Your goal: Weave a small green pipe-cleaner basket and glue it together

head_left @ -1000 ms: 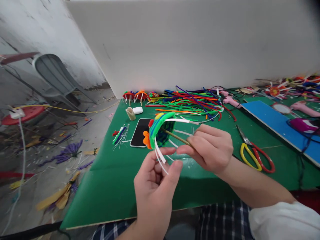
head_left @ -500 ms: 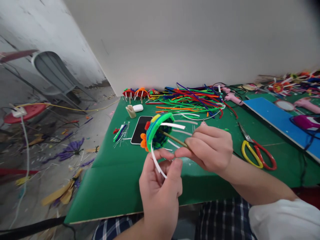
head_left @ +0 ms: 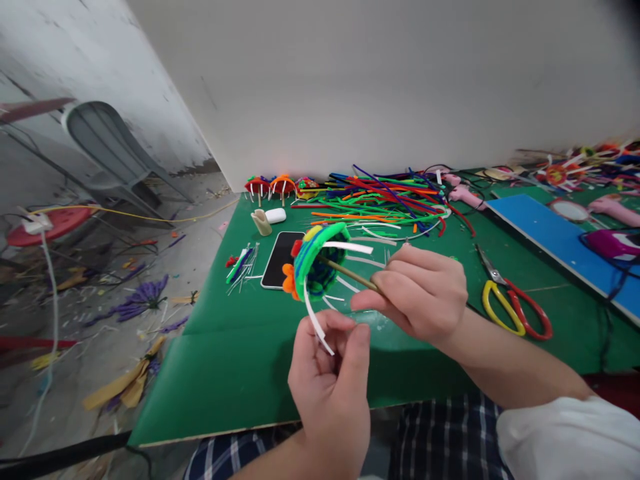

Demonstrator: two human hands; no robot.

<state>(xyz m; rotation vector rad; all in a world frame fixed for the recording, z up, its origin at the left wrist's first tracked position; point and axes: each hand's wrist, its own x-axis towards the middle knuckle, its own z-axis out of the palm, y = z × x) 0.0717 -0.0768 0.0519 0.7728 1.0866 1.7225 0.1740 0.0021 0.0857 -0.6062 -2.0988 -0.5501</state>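
In the head view, the right hand point(head_left: 425, 293) gripped the stick point(head_left: 347, 272), probably to keep the fuzzy cap point(head_left: 319, 275) tilted sideways above the green surface point(head_left: 225, 373), white strips point(head_left: 350, 247) splayed clear; the left hand point(head_left: 333, 380) curled below, whether pinching a strip could not be told.

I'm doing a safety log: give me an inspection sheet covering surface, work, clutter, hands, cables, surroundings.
Surface: green table, crowded along its back.
Work: colourful cap on a stick, white strips extending from it.
Clutter: fuzzy stems in a pile; phone; scissors.
Right hand: grip closed on the stick.
Left hand: beside one of the white strips; contact unclear.
Cables: yellow cord and white cable by the red stool.
Surroundings: grey chair; scraps on the floor.
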